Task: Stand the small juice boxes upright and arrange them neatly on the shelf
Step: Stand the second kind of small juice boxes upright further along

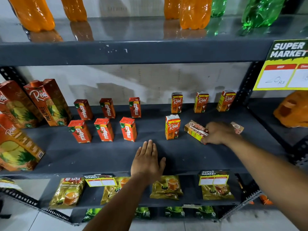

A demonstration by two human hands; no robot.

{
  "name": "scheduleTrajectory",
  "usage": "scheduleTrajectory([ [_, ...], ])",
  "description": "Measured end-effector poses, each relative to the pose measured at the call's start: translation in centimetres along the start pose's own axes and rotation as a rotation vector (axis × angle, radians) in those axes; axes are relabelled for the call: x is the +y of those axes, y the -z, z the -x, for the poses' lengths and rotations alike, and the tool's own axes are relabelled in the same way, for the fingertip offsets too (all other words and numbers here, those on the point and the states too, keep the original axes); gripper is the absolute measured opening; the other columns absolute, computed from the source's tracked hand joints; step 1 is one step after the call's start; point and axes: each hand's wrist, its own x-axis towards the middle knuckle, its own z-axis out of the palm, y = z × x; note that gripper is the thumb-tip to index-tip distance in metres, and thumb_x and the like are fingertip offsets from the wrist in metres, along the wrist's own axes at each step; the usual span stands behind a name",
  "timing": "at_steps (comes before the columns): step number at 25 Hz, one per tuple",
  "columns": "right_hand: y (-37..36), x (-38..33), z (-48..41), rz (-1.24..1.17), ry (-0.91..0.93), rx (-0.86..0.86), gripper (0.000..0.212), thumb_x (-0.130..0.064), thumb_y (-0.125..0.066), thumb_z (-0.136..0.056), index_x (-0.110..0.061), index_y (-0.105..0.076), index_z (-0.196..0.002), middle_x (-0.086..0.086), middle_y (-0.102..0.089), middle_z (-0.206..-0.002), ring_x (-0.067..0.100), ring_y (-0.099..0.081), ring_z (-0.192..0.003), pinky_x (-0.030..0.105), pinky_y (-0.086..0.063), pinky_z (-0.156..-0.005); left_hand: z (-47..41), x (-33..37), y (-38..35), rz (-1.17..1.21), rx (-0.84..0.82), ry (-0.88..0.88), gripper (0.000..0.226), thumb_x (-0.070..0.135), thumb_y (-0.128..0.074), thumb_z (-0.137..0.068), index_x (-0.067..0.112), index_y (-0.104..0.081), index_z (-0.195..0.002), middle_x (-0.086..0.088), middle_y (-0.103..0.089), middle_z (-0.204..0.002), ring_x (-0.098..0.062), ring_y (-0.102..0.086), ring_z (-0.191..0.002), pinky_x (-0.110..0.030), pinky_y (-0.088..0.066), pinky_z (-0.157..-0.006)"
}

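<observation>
On the middle shelf [100, 154], right side: right hand [219, 133] closed over a toppled juice box [195, 130]. Left hand [147, 161] flat, fingers spread, empty. Box looks light, stiff-walled, dentable; best pinched across its narrow sides.

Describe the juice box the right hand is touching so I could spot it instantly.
Look at the middle dark grey shelf, right half, front row. Just right of the upright front Real box lies a small box under the right hand. Unlike its standing neighbours, it lies flat, straw side up.
</observation>
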Motion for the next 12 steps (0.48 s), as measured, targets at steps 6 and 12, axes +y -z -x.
scheduleTrajectory([
  [6,3.6,0.1,0.2,0.108,0.358,0.315,0.040,-0.018,-0.073,-0.075,-0.022,-0.062,-0.113,0.007,-0.051,-0.120,0.029,-0.056,-0.103,0.038,-0.052,-0.077,0.0,0.0,0.1,0.006,0.010,-0.002,0.075,0.056,-0.015,-0.095,0.007,-0.004,-0.150,-0.009,0.001,-0.161,-0.021,0.006,-0.147,-0.038,-0.001,-0.120],
  [12,5.6,-1.2,0.0,0.155,0.489,0.219,0.026,-0.046,-0.049,-0.086,-0.021,-0.052,-0.092,0.007,-0.059,-0.092,0.021,-0.053,-0.079,0.039,-0.047,-0.069,0.2,0.2,0.2,0.012,0.011,0.002,0.075,0.056,-0.015,-0.095,0.008,-0.003,-0.150,-0.009,0.002,-0.161,-0.020,0.007,-0.147,-0.036,0.001,-0.119],
])
